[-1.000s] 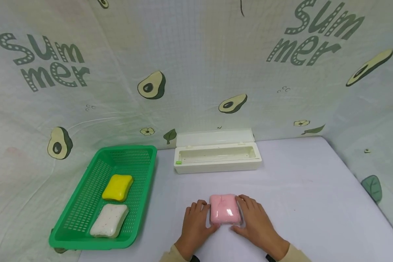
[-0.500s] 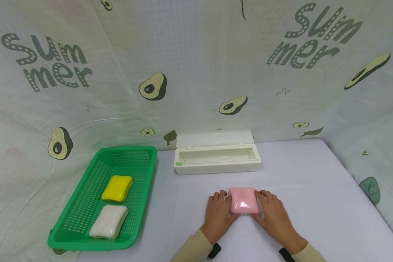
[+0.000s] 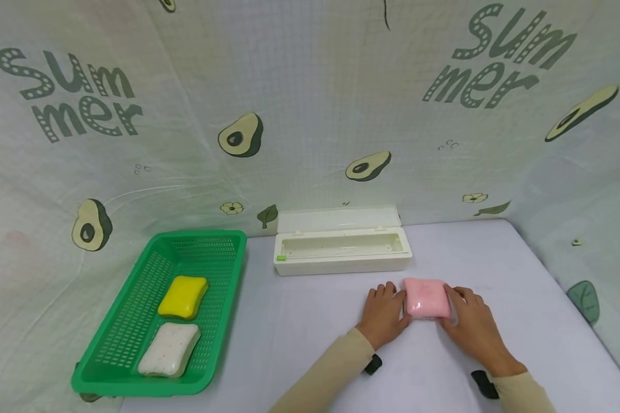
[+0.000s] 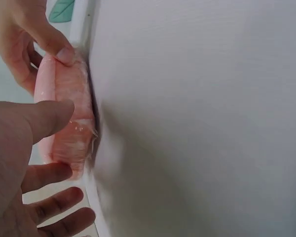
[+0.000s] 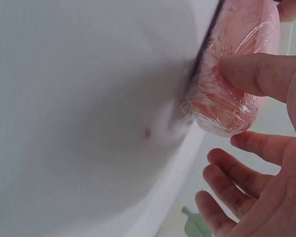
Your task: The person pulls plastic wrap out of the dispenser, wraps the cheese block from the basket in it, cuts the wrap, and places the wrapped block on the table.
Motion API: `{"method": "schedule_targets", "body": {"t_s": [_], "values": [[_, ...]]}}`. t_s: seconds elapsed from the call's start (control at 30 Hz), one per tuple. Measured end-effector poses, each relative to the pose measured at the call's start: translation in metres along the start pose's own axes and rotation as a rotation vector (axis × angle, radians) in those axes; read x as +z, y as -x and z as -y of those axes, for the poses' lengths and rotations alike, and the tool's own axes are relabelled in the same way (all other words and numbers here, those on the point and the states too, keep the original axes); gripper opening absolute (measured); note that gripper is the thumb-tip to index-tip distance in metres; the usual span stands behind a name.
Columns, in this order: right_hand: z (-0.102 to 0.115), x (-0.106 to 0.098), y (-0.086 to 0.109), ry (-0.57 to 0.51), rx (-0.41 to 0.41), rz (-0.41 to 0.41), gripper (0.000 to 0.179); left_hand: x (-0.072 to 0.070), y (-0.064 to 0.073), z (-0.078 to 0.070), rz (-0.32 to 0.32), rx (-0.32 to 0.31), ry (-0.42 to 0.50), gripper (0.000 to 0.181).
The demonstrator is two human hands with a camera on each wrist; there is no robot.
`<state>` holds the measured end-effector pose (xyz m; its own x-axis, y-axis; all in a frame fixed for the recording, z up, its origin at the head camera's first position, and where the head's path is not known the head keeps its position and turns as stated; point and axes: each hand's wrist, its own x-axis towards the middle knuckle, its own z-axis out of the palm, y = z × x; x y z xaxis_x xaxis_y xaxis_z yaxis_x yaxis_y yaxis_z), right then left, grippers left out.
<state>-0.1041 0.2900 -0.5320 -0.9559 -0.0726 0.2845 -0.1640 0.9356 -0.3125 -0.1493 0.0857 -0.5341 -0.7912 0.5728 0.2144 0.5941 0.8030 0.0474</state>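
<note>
A pink, pillow-shaped block (image 3: 427, 299) wrapped in clear plastic film lies on the white tabletop, right of the middle in the head view. My left hand (image 3: 384, 315) pinches its left end, thumb on the near side and index finger at the end face. At the opposite end my right hand (image 3: 476, 324) grips it the same way. Both wrist views show the crinkled film on the block's near side, the left thumb (image 4: 54, 118) and the right thumb (image 5: 259, 74) pressing there. The other fingers of each hand are off the block, loosely bent.
A green mesh basket (image 3: 227, 321) stands at the left, holding a yellow block (image 3: 183, 297) and a white, speckled block (image 3: 169, 350). Behind the hands stands a long white box (image 3: 343, 265) with its lid (image 3: 339, 218) raised. A printed cloth hangs behind the table.
Both hands have carried or slid the pink block to the right and slightly farther from me, keeping hold of its two ends. The basket and the white box have stayed in place.
</note>
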Motion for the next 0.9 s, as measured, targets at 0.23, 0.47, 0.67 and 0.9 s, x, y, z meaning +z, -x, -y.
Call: {"method": "schedule_targets", "body": {"t_s": [0.23, 0.47, 0.67, 0.9], "values": [[-0.016, -0.003, -0.005, -0.03, 0.033, 0.008, 0.07, 0.001, -0.019, -0.007, 0.087, 0.029, -0.003, 0.05], [0.006, -0.014, -0.018, -0.09, -0.023, 0.017, 0.069, -0.002, -0.017, 0.01, 0.061, 0.012, 0.039, 0.046], [0.048, -0.025, -0.049, -0.177, -0.093, -0.014, 0.042, -0.025, -0.004, 0.05, -0.142, -0.023, 0.17, 0.033], [0.075, -0.015, -0.095, -0.205, -0.268, -0.056, 0.035, -0.056, 0.015, 0.12, -0.315, -0.154, 0.272, 0.026]]}}
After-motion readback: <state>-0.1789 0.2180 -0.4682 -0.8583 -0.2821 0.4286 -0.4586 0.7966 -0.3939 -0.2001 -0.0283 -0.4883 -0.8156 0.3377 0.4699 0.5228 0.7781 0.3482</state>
